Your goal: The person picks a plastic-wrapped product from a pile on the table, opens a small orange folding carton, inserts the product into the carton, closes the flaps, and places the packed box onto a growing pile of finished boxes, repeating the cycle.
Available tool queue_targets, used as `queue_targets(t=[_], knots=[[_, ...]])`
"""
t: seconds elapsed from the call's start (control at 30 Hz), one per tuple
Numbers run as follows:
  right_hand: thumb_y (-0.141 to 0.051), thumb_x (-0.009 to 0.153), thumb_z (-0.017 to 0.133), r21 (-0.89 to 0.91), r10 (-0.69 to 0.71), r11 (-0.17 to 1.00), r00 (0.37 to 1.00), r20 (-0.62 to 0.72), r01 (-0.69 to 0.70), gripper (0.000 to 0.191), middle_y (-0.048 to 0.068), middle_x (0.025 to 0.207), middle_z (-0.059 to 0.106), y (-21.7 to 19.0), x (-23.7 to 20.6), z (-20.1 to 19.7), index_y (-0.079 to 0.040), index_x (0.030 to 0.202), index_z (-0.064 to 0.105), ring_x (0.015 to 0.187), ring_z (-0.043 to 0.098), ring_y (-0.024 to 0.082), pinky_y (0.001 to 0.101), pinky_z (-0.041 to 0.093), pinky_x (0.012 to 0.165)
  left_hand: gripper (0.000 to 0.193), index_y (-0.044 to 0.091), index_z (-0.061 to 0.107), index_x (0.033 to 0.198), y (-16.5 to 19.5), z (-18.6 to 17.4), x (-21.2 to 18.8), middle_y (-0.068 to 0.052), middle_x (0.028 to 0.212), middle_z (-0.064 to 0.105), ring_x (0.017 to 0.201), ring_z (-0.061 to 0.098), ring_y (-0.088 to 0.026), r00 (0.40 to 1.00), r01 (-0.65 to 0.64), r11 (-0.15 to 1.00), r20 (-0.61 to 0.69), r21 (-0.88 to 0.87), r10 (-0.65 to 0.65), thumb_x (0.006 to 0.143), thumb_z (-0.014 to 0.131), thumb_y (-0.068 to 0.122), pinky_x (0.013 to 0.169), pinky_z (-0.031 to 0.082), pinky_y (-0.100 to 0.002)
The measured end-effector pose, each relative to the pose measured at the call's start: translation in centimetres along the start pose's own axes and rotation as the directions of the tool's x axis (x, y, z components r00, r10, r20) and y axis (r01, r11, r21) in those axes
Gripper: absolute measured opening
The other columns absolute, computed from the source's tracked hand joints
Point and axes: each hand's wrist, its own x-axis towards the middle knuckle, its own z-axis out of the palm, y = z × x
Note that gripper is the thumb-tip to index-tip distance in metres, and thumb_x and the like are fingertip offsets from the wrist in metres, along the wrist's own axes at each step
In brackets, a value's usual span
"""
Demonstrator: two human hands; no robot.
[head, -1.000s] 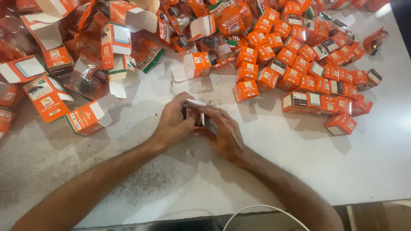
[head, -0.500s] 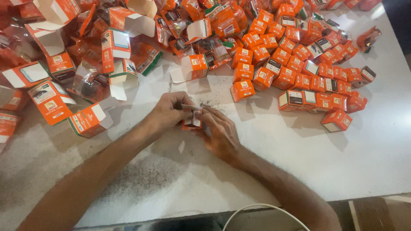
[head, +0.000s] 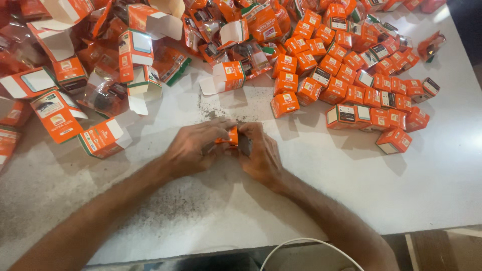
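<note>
1. The left hand [head: 193,148] lies on the white table [head: 351,190] with its fingers curled inward, clamped on the left side of a small orange carton [head: 232,136].
2. The right hand [head: 261,153] meets it from the other side, fingers bent and closed over the carton's right end, where something dark shows between the fingers (too hidden to tell what it is).
3. The two hands are pressed together around the carton, thumbs near each other on top; only a sliver of its orange face is visible between them.
4. The carton sits in the middle of the table, just above the surface, well apart from the other boxes.
5. A dusting of dark specks [head: 213,108] marks the table just beyond the hands.
6. To the right of the hands, a closed orange box [head: 394,140] stands alone, near a heap of small closed orange boxes [head: 351,60] packed side by side.
7. To the left lies an open carton [head: 103,138] with its white flap out, among larger opened cartons and clear plastic wrappers [head: 100,93] in a loose pile.
8. A white cable [head: 306,243] curves along the near edge of the table, below the right forearm.
</note>
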Motion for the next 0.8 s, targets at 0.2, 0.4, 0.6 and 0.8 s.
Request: queue_targets(t=[0.2, 0.4, 0.6, 0.8], knots=[[-0.011, 0.082, 0.086, -0.008, -0.014, 1.0, 0.999, 0.037, 0.015, 0.06, 0.019, 0.116, 0.072, -0.7, 0.2, -0.5, -0.005, 0.125, 0.044, 0.105, 0.072, 0.038, 0.0429, 0.058, 0.084, 0.022, 0.003, 0.064, 0.098, -0.1, -0.5, 0.0, -0.022, 0.143, 0.061, 0.136, 0.057, -0.041, 0.987, -0.14, 0.987, 0.089, 0.074, 0.133, 0.086, 0.081, 0.012, 0.11, 0.051, -0.047], [-0.014, 0.081, 0.084, -0.14, -0.326, 0.932, 0.942, 0.082, 0.335, 0.079, 0.022, 0.136, 0.054, -0.2, 1.2, -0.7, 0.0, 0.145, 0.04, 0.131, 0.053, 0.043, 0.0562, 0.04, 0.112, 0.032, 0.003, 0.068, 0.111, -0.3, -0.9, -0.6, -0.024, 0.151, 0.049, 0.142, 0.044, -0.046, 0.99, -0.132, 0.988, 0.055, 0.086, 0.127, 0.083, 0.08, 0.011, 0.119, 0.038, -0.057], [-0.029, 0.092, 0.074, -0.786, -0.25, 0.602, 0.968, -0.014, 0.144, 0.058, 0.015, 0.135, 0.054, 3.8, 4.6, -5.0, -0.001, 0.137, 0.052, 0.142, 0.043, 0.036, 0.0672, 0.02, 0.123, 0.061, -0.003, 0.054, 0.135, -3.8, 0.2, 2.9, -0.023, 0.153, 0.047, 0.141, 0.044, -0.046, 0.981, 0.114, 0.931, -0.188, 0.348, -0.05, 0.082, 0.081, 0.011, 0.119, 0.035, -0.056], [-0.035, 0.091, 0.077, -0.815, -0.273, 0.572, 0.959, -0.079, 0.096, 0.071, 0.026, 0.149, 0.044, 4.3, 4.9, -7.7, 0.006, 0.141, 0.048, 0.145, 0.037, 0.043, 0.0655, 0.025, 0.119, 0.067, 0.001, 0.052, 0.138, -6.7, 2.6, 8.1, -0.016, 0.136, 0.057, 0.131, 0.053, -0.035, 0.97, 0.218, 0.881, 0.005, 0.419, -0.242, 0.078, 0.081, 0.013, 0.112, 0.036, -0.057]])
